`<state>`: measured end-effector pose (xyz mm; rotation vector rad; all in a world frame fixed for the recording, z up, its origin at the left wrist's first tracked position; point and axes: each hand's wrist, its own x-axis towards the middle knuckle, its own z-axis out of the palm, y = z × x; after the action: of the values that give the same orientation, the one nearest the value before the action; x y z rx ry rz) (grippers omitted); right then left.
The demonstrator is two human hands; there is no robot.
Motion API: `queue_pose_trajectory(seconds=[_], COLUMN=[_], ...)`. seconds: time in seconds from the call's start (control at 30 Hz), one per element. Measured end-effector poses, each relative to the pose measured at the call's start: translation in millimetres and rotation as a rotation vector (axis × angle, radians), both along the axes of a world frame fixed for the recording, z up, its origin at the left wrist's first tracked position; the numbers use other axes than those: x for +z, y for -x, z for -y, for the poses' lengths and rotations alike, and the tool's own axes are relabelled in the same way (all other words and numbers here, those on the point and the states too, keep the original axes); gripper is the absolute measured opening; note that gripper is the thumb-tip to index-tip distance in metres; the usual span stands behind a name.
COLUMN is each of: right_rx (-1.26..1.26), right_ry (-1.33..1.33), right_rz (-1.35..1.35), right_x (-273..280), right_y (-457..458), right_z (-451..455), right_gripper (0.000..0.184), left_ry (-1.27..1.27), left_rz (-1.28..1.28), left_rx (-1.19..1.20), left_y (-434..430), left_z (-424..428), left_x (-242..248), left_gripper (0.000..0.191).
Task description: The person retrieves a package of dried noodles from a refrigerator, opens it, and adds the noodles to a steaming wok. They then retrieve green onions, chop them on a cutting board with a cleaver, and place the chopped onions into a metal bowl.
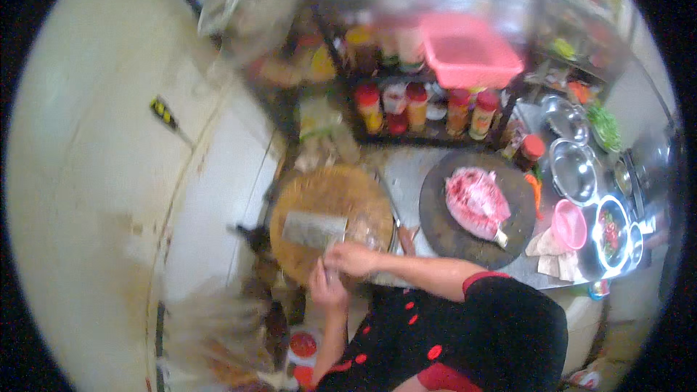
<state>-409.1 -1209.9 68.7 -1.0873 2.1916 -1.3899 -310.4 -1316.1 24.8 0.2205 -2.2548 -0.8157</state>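
Both of my hands meet at the near edge of a round wooden chopping board [337, 190]. My right hand [353, 259] has its fingers bent at the fingertips of my left hand [328, 288]. Something small and pale may be between them, but blur hides it. Just beyond the hands a cleaver's broad metal blade [314, 228] lies flat on the board. Pale, translucent bits [365, 228] lie to the right of the blade. A knife with a wooden handle [405, 238] rests between this board and a darker round board [435, 228], which holds a large piece of raw meat [475, 201].
Behind the boards stands a dark rack with red-capped seasoning jars [416, 106] and a pink plastic basket [471, 60]. Steel bowls [574, 171], a small pink basket [569, 226] and cloths [558, 264] sit at the right. A plastic bag [218, 326] is at the lower left.
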Motion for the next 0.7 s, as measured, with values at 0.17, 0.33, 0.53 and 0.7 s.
queue_pose_trajectory(seconds=[0.17,0.33,0.53,0.7], right_rx=[0.077,0.218,0.267,0.312], right_ry=[-0.054,0.051,0.083,0.034], right_rz=[-0.045,0.111,0.334,0.366], right_x=[6,4,-14,-25], right_y=[8,3,1,8], right_z=[3,10,10,8], right_gripper=[0.035,0.035,0.037,0.037], left_ry=[-0.016,-0.655,-0.598,-0.585], left_rz=[-0.06,0.205,0.525,0.521], left_rx=[-0.281,-0.313,-0.259,-0.311], left_y=[-15,-19,-16,-13], left_z=[10,18,21,24], left_x=[25,34,42,36], left_gripper=[0.053,0.044,0.026,0.019])
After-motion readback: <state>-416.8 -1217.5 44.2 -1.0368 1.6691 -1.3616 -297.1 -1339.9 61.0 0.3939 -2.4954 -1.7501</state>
